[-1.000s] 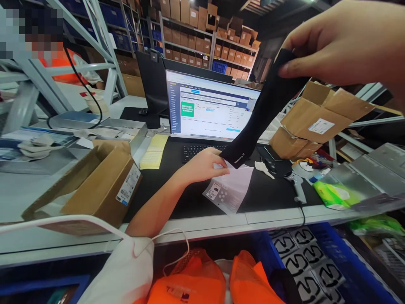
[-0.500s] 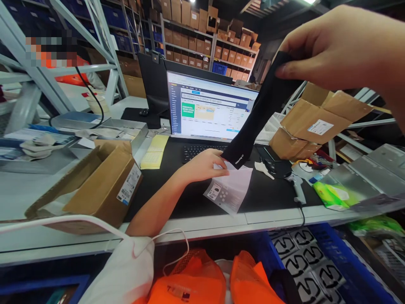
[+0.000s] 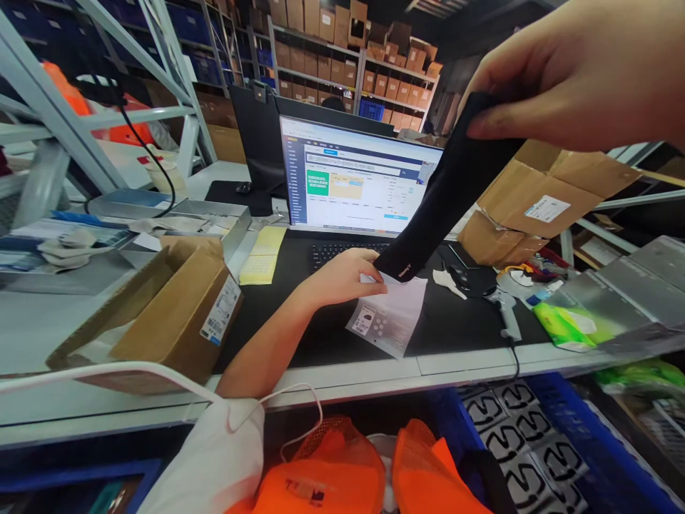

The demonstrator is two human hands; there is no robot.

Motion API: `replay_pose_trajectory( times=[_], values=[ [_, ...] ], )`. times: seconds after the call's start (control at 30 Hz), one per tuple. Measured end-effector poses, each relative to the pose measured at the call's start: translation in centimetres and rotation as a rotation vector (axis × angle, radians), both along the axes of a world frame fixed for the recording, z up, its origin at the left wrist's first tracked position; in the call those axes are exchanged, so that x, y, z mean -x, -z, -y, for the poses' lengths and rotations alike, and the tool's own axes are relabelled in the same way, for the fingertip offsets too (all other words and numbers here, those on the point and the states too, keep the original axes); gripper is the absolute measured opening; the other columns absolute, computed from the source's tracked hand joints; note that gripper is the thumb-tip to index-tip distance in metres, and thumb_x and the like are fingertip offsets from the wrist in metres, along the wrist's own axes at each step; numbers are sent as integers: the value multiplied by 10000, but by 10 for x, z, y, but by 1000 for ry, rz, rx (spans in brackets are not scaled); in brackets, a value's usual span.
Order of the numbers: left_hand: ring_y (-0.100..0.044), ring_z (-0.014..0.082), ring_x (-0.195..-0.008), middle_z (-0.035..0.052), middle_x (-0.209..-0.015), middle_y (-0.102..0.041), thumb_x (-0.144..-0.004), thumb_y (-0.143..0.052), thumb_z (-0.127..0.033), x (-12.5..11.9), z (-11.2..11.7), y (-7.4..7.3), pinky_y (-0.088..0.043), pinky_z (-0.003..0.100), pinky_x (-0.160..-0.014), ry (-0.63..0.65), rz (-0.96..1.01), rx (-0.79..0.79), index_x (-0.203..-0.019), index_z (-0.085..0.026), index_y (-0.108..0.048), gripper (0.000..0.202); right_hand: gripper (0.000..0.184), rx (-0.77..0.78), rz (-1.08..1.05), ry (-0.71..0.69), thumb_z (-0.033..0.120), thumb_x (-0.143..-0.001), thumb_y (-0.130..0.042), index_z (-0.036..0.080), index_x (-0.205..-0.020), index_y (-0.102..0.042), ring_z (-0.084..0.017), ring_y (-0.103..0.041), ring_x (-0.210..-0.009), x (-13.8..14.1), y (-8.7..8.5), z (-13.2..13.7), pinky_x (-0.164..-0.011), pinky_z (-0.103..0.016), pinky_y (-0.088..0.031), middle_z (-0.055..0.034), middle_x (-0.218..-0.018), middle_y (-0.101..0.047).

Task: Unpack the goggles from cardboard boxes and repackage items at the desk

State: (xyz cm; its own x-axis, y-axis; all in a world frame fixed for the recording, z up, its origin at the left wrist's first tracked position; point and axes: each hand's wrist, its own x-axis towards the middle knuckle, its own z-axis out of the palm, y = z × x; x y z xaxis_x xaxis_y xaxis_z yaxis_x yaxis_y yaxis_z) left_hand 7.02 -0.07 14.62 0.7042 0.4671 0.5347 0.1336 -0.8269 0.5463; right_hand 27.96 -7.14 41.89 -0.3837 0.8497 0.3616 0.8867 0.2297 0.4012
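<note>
A long black sock-like sleeve (image 3: 439,200) hangs slanted above the black desk mat (image 3: 300,321). My right hand (image 3: 578,71) pinches its upper end, close to the camera at the upper right. My left hand (image 3: 345,275) pinches the lower end, which carries small white lettering, just above a clear plastic bag with a printed label (image 3: 388,318) lying on the mat. A laptop (image 3: 353,178) with a lit screen stands behind my left hand.
An open cardboard box (image 3: 176,307) lies at the left, another cardboard box (image 3: 535,207) at the right. A mouse (image 3: 474,278), a barcode scanner (image 3: 506,310) and a green pack (image 3: 567,325) lie right of the mat. Yellow label sheets (image 3: 262,257) lie left of the keyboard. A blue bin (image 3: 535,442) sits below.
Barely anything has moved: both hands keep the sleeve stretched between them. The view has shifted slightly, and the laptop screen content changed a little.
</note>
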Motion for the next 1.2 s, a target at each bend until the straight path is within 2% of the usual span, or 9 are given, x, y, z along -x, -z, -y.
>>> replay_pose_trajectory(
  times=[0.1, 0.27, 0.4, 0.57, 0.8, 0.97, 1.1, 1.2],
  values=[
    [-682, 210, -1009, 54, -1142, -704, -847, -772, -294, 0, 1, 1, -515, 310, -885, 5, -7, -15, -838, -212, -815, 93, 161, 46, 68, -40, 381, -912, -683, 351, -1054, -751, -88, -486, -601, 4, 5, -1, -638, -286, -332, 86, -679, -616],
    [-657, 245, -1086, 61, -1215, -689, -855, -758, -322, 1, 5, 0, -512, 343, -947, -46, -54, -37, -845, -238, -824, 108, 200, 152, 65, -140, 385, -890, -640, 384, -1065, -738, -121, -549, -621, 14, 14, -9, -608, -273, -369, 89, -752, -664],
    [-648, 253, -1065, 59, -1170, -703, -870, -745, -319, 3, 10, -3, -504, 375, -952, -88, -69, -93, -871, -254, -830, 107, 174, 238, 116, -162, 389, -880, -610, 338, -993, -731, -121, -527, -575, 26, 24, -14, -590, -269, -340, 70, -682, -638],
    [-592, 297, -1165, 86, -1278, -660, -879, -742, -374, 6, 15, -5, -461, 454, -1033, -166, -109, -157, -881, -254, -831, 149, 188, 322, 167, -155, 323, -891, -590, 258, -987, -739, -135, -504, -596, 39, 41, -16, -599, -289, -322, 8, -727, -656],
    [-574, 286, -1112, 89, -1234, -656, -899, -725, -377, 15, 25, -10, -455, 445, -1001, -184, -104, -238, -921, -279, -832, 147, 226, 451, 153, -155, 328, -913, -584, 200, -996, -751, -197, -564, -741, 48, 81, -19, -661, -317, -340, -66, -830, -682],
    [-574, 283, -1106, 95, -1240, -660, -931, -684, -384, 22, 31, -15, -442, 451, -1003, -188, -95, -278, -894, -256, -827, 196, 208, 542, 105, -219, 285, -909, -547, 210, -939, -738, -199, -573, -758, 44, 115, -22, -673, -320, -355, -71, -875, -678],
    [-581, 276, -1128, 82, -1264, -666, -927, -692, -350, 24, 29, -17, -424, 453, -1017, -184, -77, -303, -846, -240, -814, 184, 243, 594, 24, -318, 303, -943, -526, 213, -967, -750, -207, -595, -869, 39, 141, -25, -766, -322, -398, -89, -1030, -673],
    [-593, 269, -1138, 72, -1272, -670, -929, -689, -320, 24, 27, -15, -399, 464, -1049, -181, -85, -314, -858, -242, -808, 159, 286, 648, 12, -301, 336, -958, -508, 220, -968, -769, -214, -603, -897, 38, 154, -27, -777, -322, -408, -91, -1053, -679]
  ],
)
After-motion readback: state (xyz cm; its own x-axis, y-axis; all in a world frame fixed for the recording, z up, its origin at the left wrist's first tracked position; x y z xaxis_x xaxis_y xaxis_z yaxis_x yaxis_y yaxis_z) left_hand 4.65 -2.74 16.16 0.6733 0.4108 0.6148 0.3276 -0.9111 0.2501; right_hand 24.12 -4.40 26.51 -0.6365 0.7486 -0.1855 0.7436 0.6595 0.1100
